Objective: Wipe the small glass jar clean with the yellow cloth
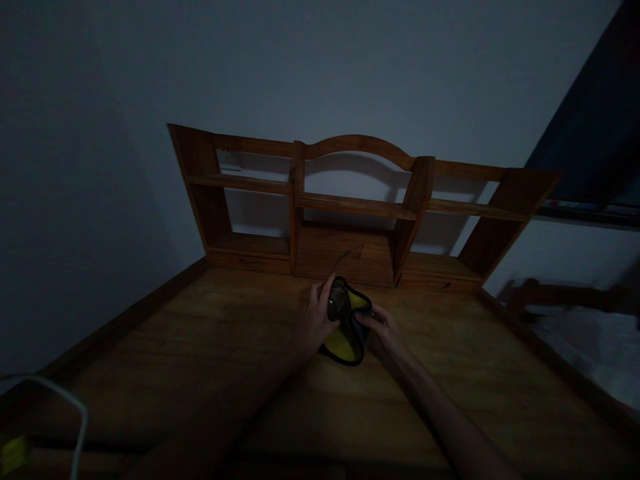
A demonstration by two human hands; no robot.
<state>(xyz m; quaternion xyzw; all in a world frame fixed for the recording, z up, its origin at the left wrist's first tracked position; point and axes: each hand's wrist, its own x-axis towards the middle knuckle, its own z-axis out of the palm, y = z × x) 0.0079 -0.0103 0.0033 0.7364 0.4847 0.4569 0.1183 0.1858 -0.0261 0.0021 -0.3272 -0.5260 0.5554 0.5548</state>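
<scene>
A small black pouch with a yellow lining [345, 343] sits on the wooden desk [210, 347], held open between both hands. My left hand [315, 319] grips its left side, fingers curled round a dark roundish object [338, 301] at the pouch mouth; what that object is stays unclear in the dim light. My right hand [383, 327] pinches the pouch's right edge. A thin dark cord [347, 255] rises from the pouch toward the shelf.
A wooden hutch with open shelves [355, 203] stands at the desk's back against the wall. A white cable [75, 413] and a yellow tag [14, 453] lie at the front left. A bed with white bedding [590, 347] is to the right.
</scene>
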